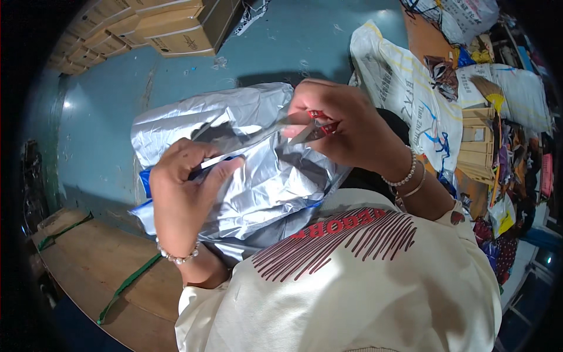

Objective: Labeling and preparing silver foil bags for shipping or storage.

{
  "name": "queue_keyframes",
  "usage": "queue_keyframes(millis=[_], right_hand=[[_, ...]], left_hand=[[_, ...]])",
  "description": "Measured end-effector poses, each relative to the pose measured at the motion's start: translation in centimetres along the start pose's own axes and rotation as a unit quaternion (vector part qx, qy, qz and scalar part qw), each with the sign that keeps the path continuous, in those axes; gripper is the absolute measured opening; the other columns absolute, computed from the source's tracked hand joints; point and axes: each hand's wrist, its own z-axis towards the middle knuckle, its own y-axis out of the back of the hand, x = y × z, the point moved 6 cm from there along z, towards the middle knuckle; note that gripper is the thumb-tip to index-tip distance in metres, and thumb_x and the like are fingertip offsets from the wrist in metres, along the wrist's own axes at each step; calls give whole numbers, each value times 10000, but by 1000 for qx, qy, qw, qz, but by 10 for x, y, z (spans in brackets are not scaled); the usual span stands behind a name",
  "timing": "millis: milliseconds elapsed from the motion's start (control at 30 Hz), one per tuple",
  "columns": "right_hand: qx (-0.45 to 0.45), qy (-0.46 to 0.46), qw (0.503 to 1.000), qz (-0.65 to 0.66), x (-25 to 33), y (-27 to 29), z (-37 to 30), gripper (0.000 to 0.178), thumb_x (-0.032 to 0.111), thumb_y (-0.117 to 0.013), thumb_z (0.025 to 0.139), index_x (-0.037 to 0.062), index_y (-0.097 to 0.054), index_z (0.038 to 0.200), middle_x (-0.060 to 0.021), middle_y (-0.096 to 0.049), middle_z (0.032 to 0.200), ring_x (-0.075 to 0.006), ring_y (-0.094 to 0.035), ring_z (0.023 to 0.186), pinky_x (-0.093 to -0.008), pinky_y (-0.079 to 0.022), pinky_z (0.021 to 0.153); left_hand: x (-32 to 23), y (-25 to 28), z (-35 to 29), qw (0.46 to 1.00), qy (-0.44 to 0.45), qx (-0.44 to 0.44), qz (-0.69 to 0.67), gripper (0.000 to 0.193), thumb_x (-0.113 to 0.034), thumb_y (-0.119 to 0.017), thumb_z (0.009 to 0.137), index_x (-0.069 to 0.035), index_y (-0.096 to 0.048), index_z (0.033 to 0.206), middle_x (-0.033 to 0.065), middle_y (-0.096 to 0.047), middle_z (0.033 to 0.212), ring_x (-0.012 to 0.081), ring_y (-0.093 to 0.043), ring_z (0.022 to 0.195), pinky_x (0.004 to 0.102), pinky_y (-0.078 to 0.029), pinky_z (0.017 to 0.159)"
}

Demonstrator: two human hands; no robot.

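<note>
Well — foil between left fingers

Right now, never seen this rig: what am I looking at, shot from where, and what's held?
No robot here: these are a person's bare hands. The single picture comes from a fisheye camera worn on their head, looking down, so straight edges bend near the rim. The left hand pinches an edge of crumpled silver sheeting; the right hand holds what look like red-handled scissors. Beyond, cardboard boxes and a white sack rest on the blue-green floor.
</note>
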Motion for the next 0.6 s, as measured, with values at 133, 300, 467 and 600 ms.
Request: queue_keyframes(millis=[133, 300, 467, 600], right_hand=[[-72, 95, 993, 5, 11, 9, 0, 249, -45, -666, 634, 56, -568, 839, -21, -600, 754, -160, -440, 553, -266, -340, 515], [7, 9, 1000, 25, 12, 0, -1, 268, -70, -655, 612, 60, -564, 828, -17, -601, 760, -164, -460, 560, -262, -348, 518], [7, 15, 1000, 19, 12, -2, -2, 271, -78, -647, 618, 66, -566, 833, -14, -600, 776, -169, -468, 562, -270, -356, 520], [4, 12, 1000, 12, 9, -3, -4, 287, -87, -639, 622, 72, -566, 850, -11, -600, 779, -168, -477, 569, -273, -361, 521]], left_hand=[[-34, 6, 3, 974, -160, -75, 144, 185, 3, -769, 692, 13, -696, 862, 71, -634, 792, 163, -504, 638, 250, -398, 583], [-40, -14, 12, 986, -161, -44, -30, 182, 3, -769, 683, 10, -687, 845, 52, -614, 746, 151, -493, 633, 241, -387, 567], [-20, -18, 12, 992, -114, -21, -59, 160, 12, -766, 699, 10, -679, 833, 34, -598, 706, 123, -473, 605, 221, -377, 566], [6, -24, 7, 983, -6, 7, -183, 136, 18, -760, 718, 12, -677, 826, 31, -597, 702, 100, -457, 591, 204, -369, 565]])
